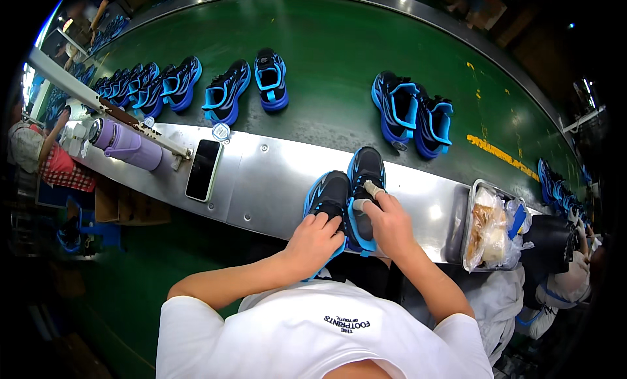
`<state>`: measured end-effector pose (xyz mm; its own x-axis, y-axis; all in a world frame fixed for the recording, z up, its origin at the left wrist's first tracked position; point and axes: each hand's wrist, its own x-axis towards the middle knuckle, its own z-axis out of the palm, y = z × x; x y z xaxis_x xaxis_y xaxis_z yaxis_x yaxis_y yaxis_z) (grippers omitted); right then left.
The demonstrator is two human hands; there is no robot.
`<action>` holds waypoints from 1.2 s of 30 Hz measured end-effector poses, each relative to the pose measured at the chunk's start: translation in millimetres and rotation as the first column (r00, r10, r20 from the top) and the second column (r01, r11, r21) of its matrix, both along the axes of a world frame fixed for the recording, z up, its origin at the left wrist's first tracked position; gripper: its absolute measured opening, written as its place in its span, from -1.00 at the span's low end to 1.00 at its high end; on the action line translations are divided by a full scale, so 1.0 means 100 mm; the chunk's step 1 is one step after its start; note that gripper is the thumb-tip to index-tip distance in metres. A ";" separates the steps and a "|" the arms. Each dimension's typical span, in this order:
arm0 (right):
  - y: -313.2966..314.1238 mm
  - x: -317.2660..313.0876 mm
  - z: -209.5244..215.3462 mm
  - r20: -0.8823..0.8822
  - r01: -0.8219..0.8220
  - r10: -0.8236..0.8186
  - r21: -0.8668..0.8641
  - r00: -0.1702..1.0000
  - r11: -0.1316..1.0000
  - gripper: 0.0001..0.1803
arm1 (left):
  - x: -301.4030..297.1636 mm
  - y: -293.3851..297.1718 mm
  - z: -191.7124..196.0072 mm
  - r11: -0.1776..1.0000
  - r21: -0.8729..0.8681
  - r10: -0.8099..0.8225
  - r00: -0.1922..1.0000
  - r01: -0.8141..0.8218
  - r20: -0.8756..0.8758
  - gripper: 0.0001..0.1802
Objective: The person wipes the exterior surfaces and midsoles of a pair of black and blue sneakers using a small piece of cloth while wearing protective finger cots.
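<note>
Two black sneakers with blue trim lie side by side at the metal ledge's near edge, toes pointing away from me. My left hand (315,243) is closed over the collar of the left sneaker (328,188), its fingers curled and their tips partly hidden. On the right sneaker (368,162), my right hand (388,223) pinches around the lace and tongue area. Pale covers wrap the thumb and a finger of that hand. The heels of both shoes are partly covered by my hands.
Beyond the metal ledge (261,183) runs a green belt (313,72) carrying a sneaker pair (395,111) and a row of sneakers (179,85). A phone (204,170) and purple bottle (134,147) sit left; a metal tray (467,232) with plastic-bagged items sits right. People work at both sides.
</note>
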<state>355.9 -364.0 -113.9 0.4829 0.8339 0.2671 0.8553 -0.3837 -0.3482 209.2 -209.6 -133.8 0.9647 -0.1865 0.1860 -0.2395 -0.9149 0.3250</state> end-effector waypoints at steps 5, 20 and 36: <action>-0.02 -0.05 0.03 -0.064 0.031 -0.023 0.122 0.998 0.992 -0.48 | -0.20 -0.13 0.05 0.966 -0.153 0.208 0.978 -0.207 -0.012 -0.55; 0.03 0.18 -0.05 -0.102 0.143 -0.127 0.171 0.987 0.975 -0.45 | 0.48 0.10 -0.13 0.971 -0.196 0.168 0.976 -0.140 0.138 -0.49; -0.44 0.07 0.01 -0.303 -0.022 0.035 0.046 0.952 0.999 -0.62 | 0.51 0.07 -0.08 0.779 -0.603 0.100 0.984 -0.169 -0.148 -0.79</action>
